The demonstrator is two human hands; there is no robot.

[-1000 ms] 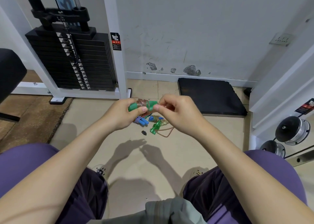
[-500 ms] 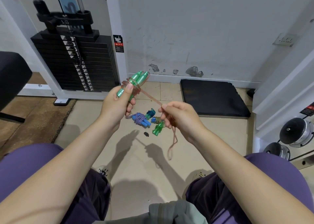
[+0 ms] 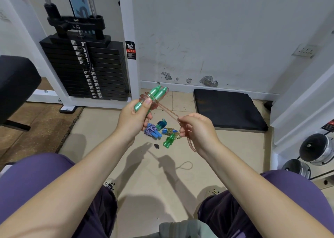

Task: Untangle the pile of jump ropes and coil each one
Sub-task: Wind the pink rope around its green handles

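Flanking coiled ropes (image 3: 160, 132): weight stack (image 3: 86, 69), mat (image 3: 228, 109).

A single wide-angle head camera looked forward and steeply down from a seated person's height, close over both forearms and knees, facing the tiled floor (image 3: 148, 165) and white wall (image 3: 216, 30).

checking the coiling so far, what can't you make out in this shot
Head view only:
- Lower ends of the green handles: hidden inside the left hand.
- Loose end of the pink cord: hidden behind the right hand.
- Coiled ropes on the floor: too small to count.
- Small black piece: too small to identify.
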